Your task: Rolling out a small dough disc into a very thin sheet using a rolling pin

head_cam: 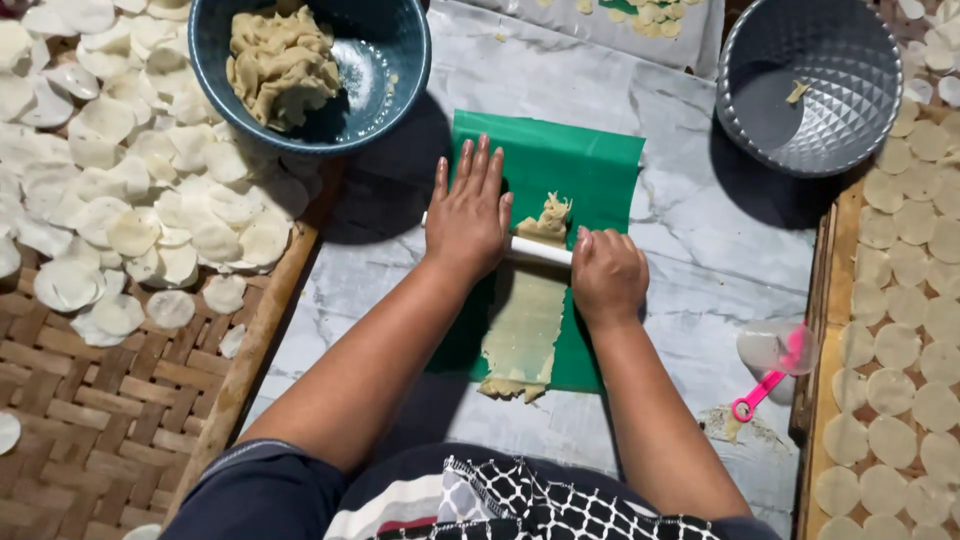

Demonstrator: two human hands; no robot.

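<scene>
A white rolling pin (538, 250) is laid crosswise, left to right, over a strip of dough (524, 325) on a green sheet (590, 165) on the worktop (690, 260). Its left end is pressed under the flat, spread left hand (467, 215); its right end is covered by the curled right hand (607, 275). The strip's long axis runs near to far, between both hands.

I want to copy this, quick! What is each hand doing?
Left hand: open, flat, pressing the white rolling pin.
Right hand: curled closed on the rolling pin, over the flattened dough.
</scene>
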